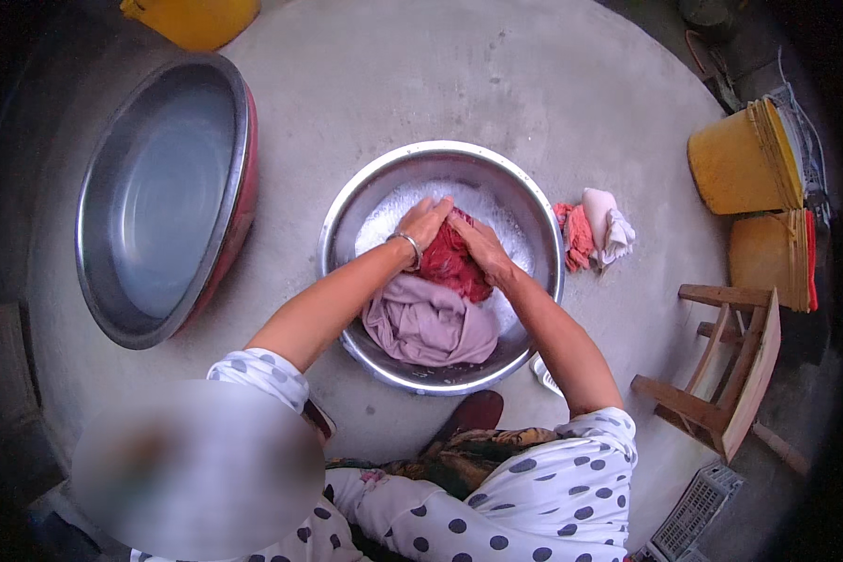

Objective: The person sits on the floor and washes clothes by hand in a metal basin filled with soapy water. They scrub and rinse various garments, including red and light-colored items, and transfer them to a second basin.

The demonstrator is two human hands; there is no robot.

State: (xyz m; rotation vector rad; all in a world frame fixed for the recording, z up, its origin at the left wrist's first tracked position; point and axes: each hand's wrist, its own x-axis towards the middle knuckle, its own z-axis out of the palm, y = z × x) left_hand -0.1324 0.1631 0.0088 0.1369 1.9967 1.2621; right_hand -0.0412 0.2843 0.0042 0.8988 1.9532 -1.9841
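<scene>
A round metal basin (442, 148) stands on the concrete in front of me, with foamy water (378, 225) in it. Inside, a wet dark-red cloth (451, 269) is bunched up between my hands. My left hand (425, 223), a bracelet on its wrist, presses the cloth from the upper left, its fingers partly hidden. From the right, my right hand (482, 247) grips the same cloth, fingertips close to those of the left. A mauve cloth (431, 323) lies in the basin's near part, just below the red one and touched by neither hand.
A large oval tub (164, 206) sits at the left. Right of the basin lie a coral cloth (576, 236) and a whitish cloth (611, 229). Farther right are yellow buckets (742, 164), a wooden stool (721, 365) on its side and a grey plastic crate (695, 510).
</scene>
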